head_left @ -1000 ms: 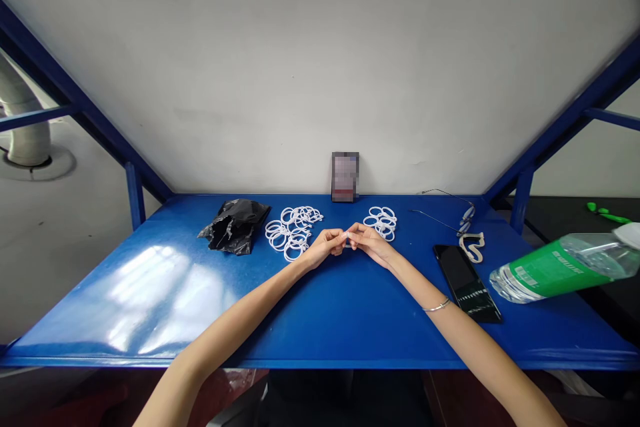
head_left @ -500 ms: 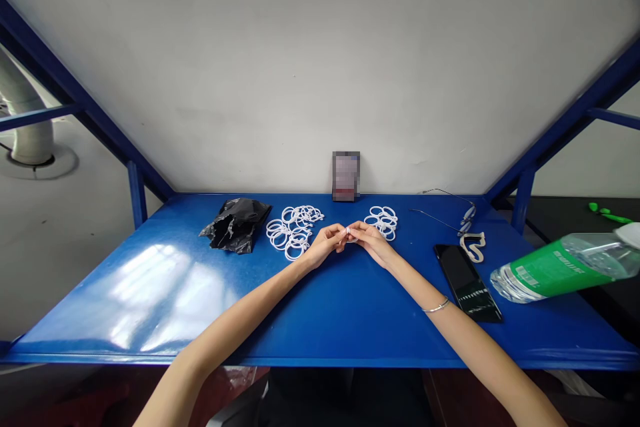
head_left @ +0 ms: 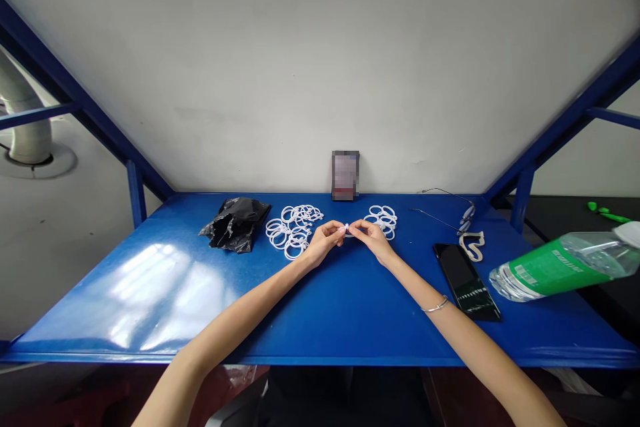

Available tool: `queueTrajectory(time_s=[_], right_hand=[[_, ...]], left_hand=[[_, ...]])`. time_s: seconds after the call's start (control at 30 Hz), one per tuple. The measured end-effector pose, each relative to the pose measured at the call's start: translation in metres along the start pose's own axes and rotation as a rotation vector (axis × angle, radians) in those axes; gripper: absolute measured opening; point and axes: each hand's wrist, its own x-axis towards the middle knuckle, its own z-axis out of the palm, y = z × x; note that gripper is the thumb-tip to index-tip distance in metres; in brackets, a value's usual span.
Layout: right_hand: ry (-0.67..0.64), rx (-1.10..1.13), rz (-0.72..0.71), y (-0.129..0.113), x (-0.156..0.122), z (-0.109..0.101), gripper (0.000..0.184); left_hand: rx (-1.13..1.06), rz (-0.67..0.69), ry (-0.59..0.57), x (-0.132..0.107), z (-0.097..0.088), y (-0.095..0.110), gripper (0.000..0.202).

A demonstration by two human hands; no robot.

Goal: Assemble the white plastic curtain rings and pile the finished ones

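Note:
My left hand (head_left: 324,243) and my right hand (head_left: 371,237) meet at the middle of the blue table (head_left: 320,307), fingertips pinched together on one small white ring (head_left: 347,231). A larger pile of white rings (head_left: 293,229) lies just left of my left hand. A smaller pile of white rings (head_left: 382,219) lies just behind my right hand. Both forearms stretch across the table, and a thin bracelet (head_left: 436,307) sits on my right wrist.
A crumpled black bag (head_left: 234,223) lies left of the rings. A black phone (head_left: 467,280), a beige band (head_left: 473,245) and a thin cable (head_left: 447,213) are at the right. A plastic bottle with a green label (head_left: 560,267) lies at the right edge. A small card (head_left: 345,175) leans on the wall.
Both hands have shifted slightly away from me, still pinched together on the ring. Everything else on the table stays where it was.

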Motion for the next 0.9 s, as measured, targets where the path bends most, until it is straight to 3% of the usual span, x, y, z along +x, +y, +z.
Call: queueTrajectory(time_s=[0.3, 0.9], right_hand=[[-0.145, 0.128, 0.17, -0.0031, 0.0, -0.0039, 0.032], [-0.205, 0.241, 0.16, 0.0039, -0.0017, -0.0045, 0.029]], left_hand=[[-0.015, -0.024, -0.011, -0.0005, -0.0001, 0.002, 0.038], [0.03, -0.028, -0.085, -0.0022, -0.0013, 0.0036, 0.033]])
